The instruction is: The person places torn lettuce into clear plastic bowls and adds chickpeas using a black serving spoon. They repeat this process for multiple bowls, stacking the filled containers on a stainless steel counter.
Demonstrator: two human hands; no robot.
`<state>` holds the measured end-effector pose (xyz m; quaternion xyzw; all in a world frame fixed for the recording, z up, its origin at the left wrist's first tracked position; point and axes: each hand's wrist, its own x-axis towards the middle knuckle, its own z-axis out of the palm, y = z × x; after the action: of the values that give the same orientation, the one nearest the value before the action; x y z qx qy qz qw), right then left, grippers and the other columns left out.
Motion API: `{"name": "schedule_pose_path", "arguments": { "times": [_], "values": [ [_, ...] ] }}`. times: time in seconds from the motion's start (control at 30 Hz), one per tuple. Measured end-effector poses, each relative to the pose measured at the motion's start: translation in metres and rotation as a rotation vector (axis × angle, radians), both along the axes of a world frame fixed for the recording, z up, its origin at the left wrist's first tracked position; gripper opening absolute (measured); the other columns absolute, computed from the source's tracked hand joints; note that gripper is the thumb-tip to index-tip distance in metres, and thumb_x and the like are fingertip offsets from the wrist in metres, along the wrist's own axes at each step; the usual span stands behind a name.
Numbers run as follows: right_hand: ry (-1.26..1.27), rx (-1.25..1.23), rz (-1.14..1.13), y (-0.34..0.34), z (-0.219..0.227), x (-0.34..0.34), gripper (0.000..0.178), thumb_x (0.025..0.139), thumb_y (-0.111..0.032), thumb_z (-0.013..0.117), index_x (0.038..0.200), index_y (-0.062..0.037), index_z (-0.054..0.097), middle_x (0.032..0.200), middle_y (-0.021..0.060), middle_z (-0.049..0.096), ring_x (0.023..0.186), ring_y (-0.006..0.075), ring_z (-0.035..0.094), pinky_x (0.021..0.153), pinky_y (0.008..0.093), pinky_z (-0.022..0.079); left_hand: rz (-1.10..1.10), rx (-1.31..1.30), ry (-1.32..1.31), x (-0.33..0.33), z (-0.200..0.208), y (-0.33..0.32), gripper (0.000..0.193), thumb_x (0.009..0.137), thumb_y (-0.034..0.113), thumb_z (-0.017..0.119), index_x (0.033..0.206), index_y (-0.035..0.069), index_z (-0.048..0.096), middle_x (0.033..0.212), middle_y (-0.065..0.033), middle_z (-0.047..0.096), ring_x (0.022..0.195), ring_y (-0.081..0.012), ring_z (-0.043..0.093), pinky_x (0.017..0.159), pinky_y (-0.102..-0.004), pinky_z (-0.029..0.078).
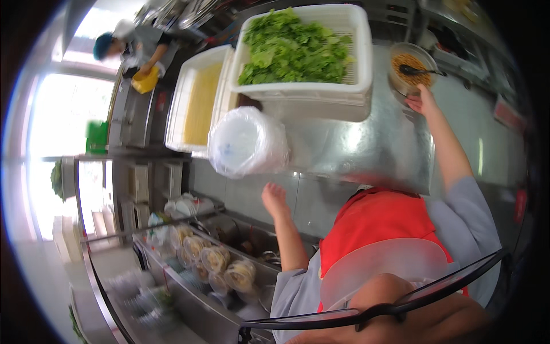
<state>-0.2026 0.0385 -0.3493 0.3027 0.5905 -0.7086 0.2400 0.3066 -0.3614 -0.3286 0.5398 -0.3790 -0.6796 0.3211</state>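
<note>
At the table's right end stands a clear round tub (403,86) of small orange-brown bits, perhaps nuts or beans, with a black spoon (413,70) lying across it. My right hand (423,102) is at the tub's near side, thumb by the rim and fingers against the wall. My left hand (276,198) hangs off the table's near edge, empty, its fingers loosely stretched and slightly smeared. Nearest to it is a stack of round white lids or bowls in a clear plastic bag (247,142). Behind lies a white crate (361,86) of chopped leafy greens (292,49).
A white bin (182,109) of yellow strands, seemingly noodles, adjoins the crate on the steel table (344,143). Behind at left, a steel rack (189,266) holds several food-filled tubs (215,259). A co-worker (143,51) handles something yellow at the far left.
</note>
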Motion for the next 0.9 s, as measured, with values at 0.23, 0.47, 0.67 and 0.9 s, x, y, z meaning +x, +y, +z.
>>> {"name": "schedule_pose_path", "arguments": {
  "times": [0.23, 0.47, 0.67, 0.9],
  "values": [
    [0.15, 0.058, 0.543, 0.057, -0.006, 0.055, 0.046, 0.102, -0.04, 0.044, 0.111, 0.0014, 0.062, 0.092, 0.0146, 0.074, 0.075, 0.0224, 0.074, 0.055, 0.0272, 0.054, -0.696, 0.084, 0.062, -0.117, 0.012, 0.218, 0.055, 0.103, 0.034, 0.062, 0.146, 0.003, 0.046, 0.118, -0.0126, 0.066, 0.097, -0.0216, 0.068, 0.083, -0.0361, 0.059],
    [0.043, -0.091, 1.082, 0.11, 0.038, 0.167, 0.069, 0.102, -0.02, 0.057, 0.158, -0.0137, 0.017, 0.113, 0.0124, 0.069, 0.076, 0.0186, 0.073, 0.062, 0.0287, 0.058, -0.457, 0.137, -0.065, -0.18, 0.057, 0.376, 0.067, 0.1, 0.017, 0.06, 0.157, 0.01, 0.025, 0.121, -0.0181, 0.064, 0.092, -0.0243, 0.073, 0.068, -0.0362, 0.062],
    [0.726, 0.025, 1.931, 0.134, 0.048, 0.104, 0.084, 0.081, -0.028, 0.085, 0.151, -0.0051, 0.046, 0.152, 0.0203, 0.049, 0.142, 0.0326, 0.045, 0.119, 0.0424, 0.035, 0.171, 0.228, 0.159, -0.068, 0.051, 0.448, 0.072, 0.085, -0.006, 0.041, 0.154, 0.009, 0.026, 0.122, -0.0254, 0.063, 0.078, -0.0366, 0.075, 0.058, -0.0383, 0.066],
    [1.951, 0.738, 1.187, -0.049, 0.095, -0.025, 0.081, 0.082, -0.015, 0.079, 0.154, -0.0127, 0.043, 0.154, 0.0191, 0.045, 0.143, 0.0407, 0.041, 0.119, 0.0509, 0.033, 1.025, 0.095, 0.142, 0.093, 0.037, 0.542, 0.061, 0.086, -0.004, 0.041, 0.146, 0.005, 0.034, 0.119, -0.031, 0.062, 0.08, -0.0422, 0.074, 0.062, -0.0404, 0.066]
  ]
}}
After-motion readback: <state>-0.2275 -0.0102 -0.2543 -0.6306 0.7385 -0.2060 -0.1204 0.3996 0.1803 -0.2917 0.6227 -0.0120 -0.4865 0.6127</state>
